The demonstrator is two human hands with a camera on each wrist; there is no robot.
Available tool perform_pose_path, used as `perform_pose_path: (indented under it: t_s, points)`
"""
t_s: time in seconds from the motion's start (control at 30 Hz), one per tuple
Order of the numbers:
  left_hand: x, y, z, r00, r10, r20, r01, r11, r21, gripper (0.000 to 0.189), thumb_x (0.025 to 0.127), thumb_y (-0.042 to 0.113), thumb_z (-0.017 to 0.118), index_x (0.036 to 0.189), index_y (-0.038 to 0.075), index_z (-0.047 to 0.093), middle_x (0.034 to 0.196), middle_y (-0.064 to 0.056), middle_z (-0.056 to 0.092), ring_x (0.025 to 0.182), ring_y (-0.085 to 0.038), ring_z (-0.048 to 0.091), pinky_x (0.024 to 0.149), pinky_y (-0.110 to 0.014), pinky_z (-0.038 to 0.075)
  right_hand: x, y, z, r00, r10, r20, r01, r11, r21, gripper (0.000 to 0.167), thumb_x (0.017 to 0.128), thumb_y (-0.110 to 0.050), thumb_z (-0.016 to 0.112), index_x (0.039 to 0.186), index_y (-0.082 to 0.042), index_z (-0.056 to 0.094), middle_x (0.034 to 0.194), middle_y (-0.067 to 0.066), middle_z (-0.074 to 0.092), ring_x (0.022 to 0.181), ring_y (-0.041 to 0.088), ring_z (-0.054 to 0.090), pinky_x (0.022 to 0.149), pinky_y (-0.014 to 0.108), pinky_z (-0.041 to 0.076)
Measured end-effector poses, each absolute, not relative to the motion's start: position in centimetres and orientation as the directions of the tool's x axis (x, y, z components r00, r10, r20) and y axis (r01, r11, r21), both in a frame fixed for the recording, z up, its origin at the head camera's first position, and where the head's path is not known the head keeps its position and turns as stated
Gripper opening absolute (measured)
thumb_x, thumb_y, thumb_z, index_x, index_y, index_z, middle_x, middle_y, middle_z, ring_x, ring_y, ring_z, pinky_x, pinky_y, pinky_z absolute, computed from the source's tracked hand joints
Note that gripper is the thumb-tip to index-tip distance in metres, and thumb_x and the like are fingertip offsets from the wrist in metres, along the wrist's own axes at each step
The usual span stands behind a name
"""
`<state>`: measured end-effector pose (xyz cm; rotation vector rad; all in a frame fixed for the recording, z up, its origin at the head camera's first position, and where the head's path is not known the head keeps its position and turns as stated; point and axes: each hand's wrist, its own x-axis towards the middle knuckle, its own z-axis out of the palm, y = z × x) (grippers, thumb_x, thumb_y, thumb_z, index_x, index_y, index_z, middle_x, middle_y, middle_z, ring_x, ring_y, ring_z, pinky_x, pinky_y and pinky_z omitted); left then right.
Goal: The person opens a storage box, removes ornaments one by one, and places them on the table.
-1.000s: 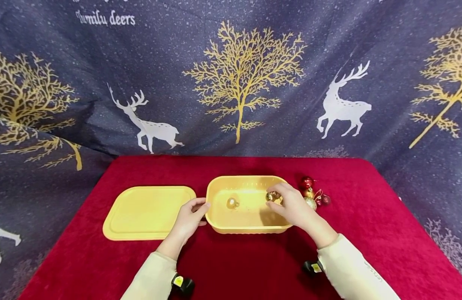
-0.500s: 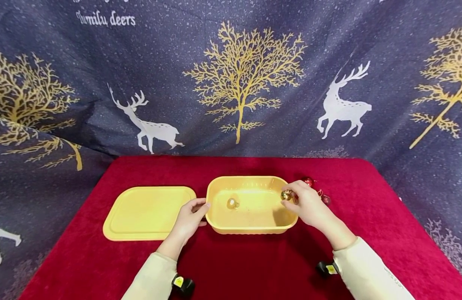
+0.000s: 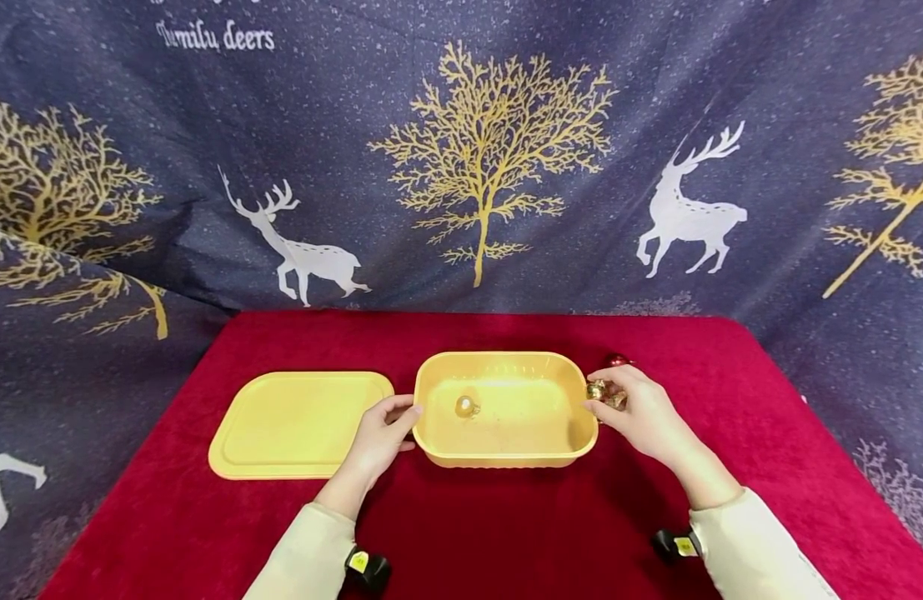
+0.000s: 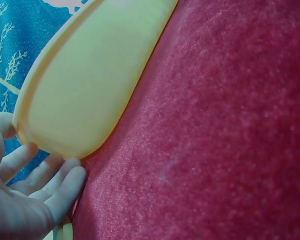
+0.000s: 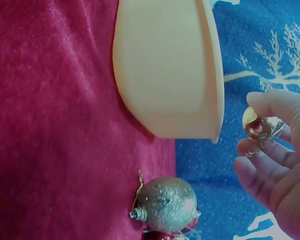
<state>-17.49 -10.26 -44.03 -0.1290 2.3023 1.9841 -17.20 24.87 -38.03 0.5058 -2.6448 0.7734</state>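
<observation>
A deep yellow plastic box stands mid-table with one gold bauble lying inside at its left. My left hand holds the box's left end, thumb at the rim and fingertips against the outer wall. Just past the right end, my right hand pinches a small shiny gold bauble between thumb and fingers, raised above the table. Below it, a glittery pale gold bauble rests on the cloth. A red bauble shows behind the hand, which hides most of that group.
A flat yellow lid lies left of the box, close to my left hand. Red cloth covers the table. A dark blue hanging with deer and trees rises behind the far edge.
My right hand has moved right, out from over the box to beyond its right end, carrying the small gold bauble. The left hand and the box stay in place.
</observation>
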Motion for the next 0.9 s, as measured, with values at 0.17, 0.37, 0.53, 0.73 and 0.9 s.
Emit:
perform_pose_path:
  t_s: [0.17,0.37,0.53,0.73,0.9]
  points:
    - [-17.5,-10.2,-44.0,-0.992,-0.002,-0.126,-0.125,0.148,0.981,0.037,0.092,0.018,0.060,0.124,-0.001,0.056,0.113,-0.020,0.061,0.094,-0.021,0.062,0.070,-0.035,0.058,-17.0,25.6,-38.2,-0.873,-0.210,0.440,-0.416,0.790,-0.450,0.035,0.075,-0.008,0.076,0.107,-0.002,0.066,0.101,0.012,0.063,0.073,0.017,0.058,0.060,0.026,0.050]
    - [-17.5,-10.1,-44.0,-0.990,-0.009,-0.139,-0.138,0.143,0.980,0.035,0.093,0.018,0.060,0.124,0.002,0.057,0.113,-0.018,0.062,0.093,-0.019,0.062,0.070,-0.034,0.058,-17.1,26.6,-38.6,-0.899,-0.158,0.407,-0.372,0.766,-0.524,0.040,0.077,-0.004,0.073,0.115,0.000,0.059,0.099,0.014,0.065,0.078,0.019,0.062,0.062,0.029,0.054]
    - [-17.5,-10.1,-44.0,-0.991,-0.012,-0.133,-0.133,0.146,0.980,0.035,0.092,0.017,0.059,0.124,0.002,0.057,0.112,-0.018,0.062,0.092,-0.018,0.062,0.070,-0.034,0.058,-17.4,27.6,-39.0,-0.909,-0.110,0.402,-0.331,0.778,-0.535,0.039,0.077,-0.006,0.075,0.111,-0.002,0.057,0.097,0.013,0.066,0.081,0.021,0.062,0.064,0.028,0.054]
    - [-17.5,-10.1,-44.1,-0.992,-0.011,-0.128,-0.128,0.150,0.980,0.035,0.092,0.017,0.060,0.124,0.002,0.057,0.112,-0.017,0.062,0.091,-0.018,0.062,0.069,-0.033,0.058,-17.6,28.7,-39.2,-0.909,-0.061,0.413,-0.298,0.788,-0.538,0.036,0.078,-0.011,0.077,0.109,-0.003,0.060,0.095,0.013,0.068,0.081,0.010,0.061,0.066,0.021,0.053]
    - [-17.5,-10.0,-44.2,-0.992,-0.012,-0.127,-0.128,0.140,0.982,0.036,0.092,0.016,0.059,0.126,0.002,0.056,0.112,-0.018,0.061,0.090,-0.017,0.061,0.070,-0.033,0.058,-17.9,29.7,-39.6,-0.906,-0.036,0.421,-0.293,0.772,-0.564,0.036,0.079,-0.010,0.076,0.111,-0.003,0.061,0.097,0.014,0.068,0.083,-0.006,0.057,0.068,0.008,0.048]
